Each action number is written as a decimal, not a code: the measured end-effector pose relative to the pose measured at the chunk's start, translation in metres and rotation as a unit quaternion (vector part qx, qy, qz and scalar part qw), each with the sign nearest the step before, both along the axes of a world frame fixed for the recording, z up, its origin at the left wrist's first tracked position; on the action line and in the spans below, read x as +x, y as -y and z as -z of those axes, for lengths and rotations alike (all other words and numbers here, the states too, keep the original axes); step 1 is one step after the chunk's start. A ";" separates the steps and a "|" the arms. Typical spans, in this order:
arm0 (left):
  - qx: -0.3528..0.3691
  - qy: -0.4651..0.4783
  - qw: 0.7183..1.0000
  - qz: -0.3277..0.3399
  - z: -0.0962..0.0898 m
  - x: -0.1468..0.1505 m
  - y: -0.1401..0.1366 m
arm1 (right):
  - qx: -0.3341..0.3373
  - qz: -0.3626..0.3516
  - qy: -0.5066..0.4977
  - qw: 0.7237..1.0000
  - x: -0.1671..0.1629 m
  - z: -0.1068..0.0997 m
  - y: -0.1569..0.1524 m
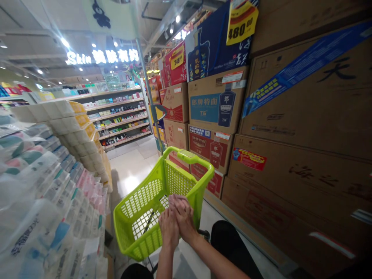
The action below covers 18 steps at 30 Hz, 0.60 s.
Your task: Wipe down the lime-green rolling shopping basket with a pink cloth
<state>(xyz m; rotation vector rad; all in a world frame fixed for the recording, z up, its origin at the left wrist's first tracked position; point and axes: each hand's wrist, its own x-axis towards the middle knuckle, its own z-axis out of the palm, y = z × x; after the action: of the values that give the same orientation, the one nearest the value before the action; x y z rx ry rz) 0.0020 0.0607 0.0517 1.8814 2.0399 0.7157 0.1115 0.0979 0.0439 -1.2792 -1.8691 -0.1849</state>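
A lime-green plastic shopping cart [142, 199] stands in front of me, with perforated walls and a push handle on its far right corner. Both my hands are close together over its near side. My right hand [184, 217] has its fingers curled around a small crumpled pinkish cloth [178, 197]. Beside and against it, my left hand [168, 224] is closed, its fingertips hidden; what it grips, if anything, does not show. No goods are visible on the cart's grid floor.
Stacked cardboard liquor cartons [215, 100] wall the right side, with yellow price signs [242, 23]. Plastic-wrapped tissue packs [58, 201] are piled at left. Ahead, a pale tiled aisle [130, 166] leads to cosmetics shelves [119, 112]. A metal pole [144, 66] rises beyond the cart.
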 end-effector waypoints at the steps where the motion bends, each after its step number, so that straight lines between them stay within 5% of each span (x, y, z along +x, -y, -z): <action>1: -0.003 0.000 1.000 0.006 0.000 -0.002 0.001 | -0.006 -0.015 0.004 1.000 0.005 -0.002 -0.002; 6: 0.014 -0.002 1.000 0.007 -0.005 -0.017 0.010 | 0.038 0.105 -0.100 0.989 0.082 -0.049 -0.069; 8: 0.021 -0.010 1.000 -0.015 -0.004 -0.015 0.008 | 0.053 0.139 -0.120 0.982 0.091 -0.053 -0.081; 11: 0.019 -0.027 0.998 -0.047 0.001 -0.010 0.003 | 0.043 0.133 -0.101 0.985 0.060 -0.020 -0.056; 15: 0.002 -0.028 0.999 -0.037 0.003 -0.018 0.002 | 0.039 0.003 -0.029 0.999 0.016 0.035 -0.010; 18: -0.009 -0.006 0.999 -0.036 -0.003 -0.030 0.006 | 0.055 -0.029 -0.013 0.998 0.029 0.024 -0.019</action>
<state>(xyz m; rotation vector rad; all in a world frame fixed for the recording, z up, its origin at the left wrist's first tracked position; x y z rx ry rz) -0.0280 0.0542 0.0552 1.8164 2.1240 0.7027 0.1409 0.1165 0.0197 -1.1463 -1.8446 -0.2359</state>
